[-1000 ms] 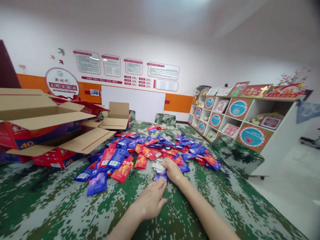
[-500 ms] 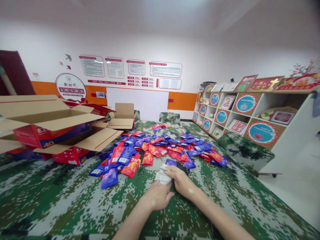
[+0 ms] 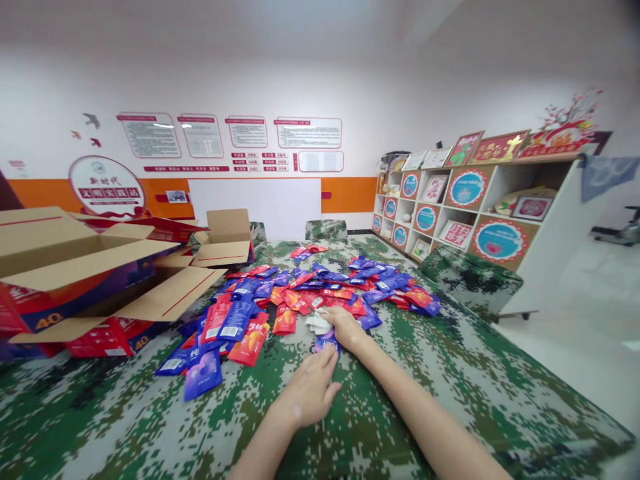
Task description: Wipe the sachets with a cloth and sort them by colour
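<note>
My right hand (image 3: 343, 328) rests at the near edge of a spread of red, blue and purple packets (image 3: 320, 288) on a camouflage-covered table (image 3: 125, 413). It grips a crumpled white cloth (image 3: 318, 324). A purple packet (image 3: 326, 343) lies flat under the hand's near side. My left hand (image 3: 309, 391) lies palm down on the table just in front, fingers apart, its fingertips touching that purple packet. More packets (image 3: 220, 333) lie in a loose heap to the left of both hands.
Open cardboard boxes with red and purple printed sides (image 3: 75, 280) stand at the left, a smaller open box (image 3: 226, 235) behind them. Camouflage-covered chairs (image 3: 470, 283) stand at the table's right and far end. A shelf unit with framed pictures (image 3: 475, 210) lines the right wall.
Half a second ago both hands were together around the white cloth. My left hand has since drawn back and laid flat, and my right hand has reached forward to the packets with the cloth.
</note>
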Motion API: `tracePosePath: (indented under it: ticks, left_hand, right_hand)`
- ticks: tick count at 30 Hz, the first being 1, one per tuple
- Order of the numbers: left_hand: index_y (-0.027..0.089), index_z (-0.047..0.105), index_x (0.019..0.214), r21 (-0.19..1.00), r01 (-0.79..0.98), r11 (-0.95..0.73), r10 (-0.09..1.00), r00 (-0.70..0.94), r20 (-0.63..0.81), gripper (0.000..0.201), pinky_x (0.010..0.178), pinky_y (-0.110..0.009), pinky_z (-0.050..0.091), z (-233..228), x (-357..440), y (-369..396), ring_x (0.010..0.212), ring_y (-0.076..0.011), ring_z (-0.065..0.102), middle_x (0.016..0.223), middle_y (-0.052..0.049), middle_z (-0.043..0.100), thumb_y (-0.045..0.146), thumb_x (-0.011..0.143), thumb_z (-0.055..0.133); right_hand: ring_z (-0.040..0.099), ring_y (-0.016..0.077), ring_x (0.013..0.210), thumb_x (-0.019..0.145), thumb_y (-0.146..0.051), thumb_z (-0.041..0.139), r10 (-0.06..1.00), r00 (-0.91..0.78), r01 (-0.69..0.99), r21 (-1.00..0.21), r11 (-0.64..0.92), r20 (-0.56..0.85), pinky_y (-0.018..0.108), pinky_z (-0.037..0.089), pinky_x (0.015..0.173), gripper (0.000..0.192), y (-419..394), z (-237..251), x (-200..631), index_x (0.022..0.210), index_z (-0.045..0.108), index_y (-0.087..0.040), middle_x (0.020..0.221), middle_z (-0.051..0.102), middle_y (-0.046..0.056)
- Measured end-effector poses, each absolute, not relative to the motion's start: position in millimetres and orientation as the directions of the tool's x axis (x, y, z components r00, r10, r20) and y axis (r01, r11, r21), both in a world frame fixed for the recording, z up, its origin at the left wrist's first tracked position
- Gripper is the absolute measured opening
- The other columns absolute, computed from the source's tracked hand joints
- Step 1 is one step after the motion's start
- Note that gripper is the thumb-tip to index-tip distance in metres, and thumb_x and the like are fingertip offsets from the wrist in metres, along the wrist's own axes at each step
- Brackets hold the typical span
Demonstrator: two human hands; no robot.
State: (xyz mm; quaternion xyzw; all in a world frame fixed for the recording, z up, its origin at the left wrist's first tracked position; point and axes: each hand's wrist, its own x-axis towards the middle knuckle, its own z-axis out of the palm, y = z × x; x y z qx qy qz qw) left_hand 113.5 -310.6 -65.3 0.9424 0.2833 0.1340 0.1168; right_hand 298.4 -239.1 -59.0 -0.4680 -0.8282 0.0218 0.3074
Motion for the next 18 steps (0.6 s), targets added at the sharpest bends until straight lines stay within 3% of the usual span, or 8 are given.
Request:
tracePosePath:
  ticks: [5,8,12,15,18]
  left_hand:
    - [0.021,0.022,0.14,0.299,0.501,-0.812,0.567,0.799,0.199,0.057,0.109,-0.039,0.024,-68.0,113.3,-311.1,0.132,-0.0226,0.027,0.146,-0.007,0.027,0.038,0.089,0.041]
    - [0.021,0.024,0.14,0.3,0.507,-0.808,0.573,0.793,0.206,0.057,0.108,-0.04,0.025,-66.6,113.3,-312.9,0.132,-0.0229,0.028,0.145,-0.007,0.028,0.037,0.088,0.042]
    - [0.023,0.03,0.137,0.323,0.513,-0.795,0.59,0.778,0.216,0.055,0.108,-0.039,0.026,-63.8,112.8,-315.6,0.131,-0.0228,0.029,0.143,-0.006,0.032,0.036,0.086,0.046]
    - [0.024,0.032,0.135,0.335,0.517,-0.788,0.602,0.761,0.242,0.055,0.107,-0.039,0.027,-59.9,113.1,-318.1,0.13,-0.0224,0.03,0.143,-0.005,0.032,0.033,0.084,0.05]
    - [0.025,0.039,0.128,0.317,0.54,-0.78,0.624,0.714,0.318,0.051,0.105,-0.038,0.027,-51.9,118.4,-319.6,0.129,-0.0231,0.03,0.141,-0.005,0.033,0.028,0.079,0.055]
  right_hand:
    - [0.059,0.0186,0.093,0.088,-0.018,0.041,0.803,-0.34,0.764,-0.354,0.539,0.49,0.029,0.044,0.083,0.029,-235.3,-58.4,296.8,0.1,0.067,-0.019,0.098,0.067,0.007]
    - [0.057,0.0191,0.1,0.087,-0.016,0.041,0.783,-0.345,0.75,-0.35,0.562,0.518,0.031,0.043,0.087,0.032,-240.1,-48.7,302.6,0.11,0.064,-0.019,0.108,0.064,0.008]
    - [0.046,0.0195,0.118,0.078,-0.003,0.039,0.752,-0.275,0.781,-0.317,0.538,0.599,0.036,0.035,0.101,0.053,-251.3,-31.9,326.5,0.124,0.054,-0.023,0.127,0.054,0.007]
    - [0.044,0.0186,0.121,0.071,0.002,0.037,0.766,-0.229,0.824,-0.3,0.481,0.601,0.038,0.033,0.104,0.063,-257.8,-35.4,349.8,0.126,0.052,-0.024,0.129,0.052,0.005]
    - [0.045,0.0201,0.12,0.071,0.001,0.036,0.797,-0.163,0.872,-0.293,0.392,0.582,0.04,0.034,0.103,0.059,-258.9,-54.5,366.0,0.121,0.057,-0.021,0.127,0.054,0.008]
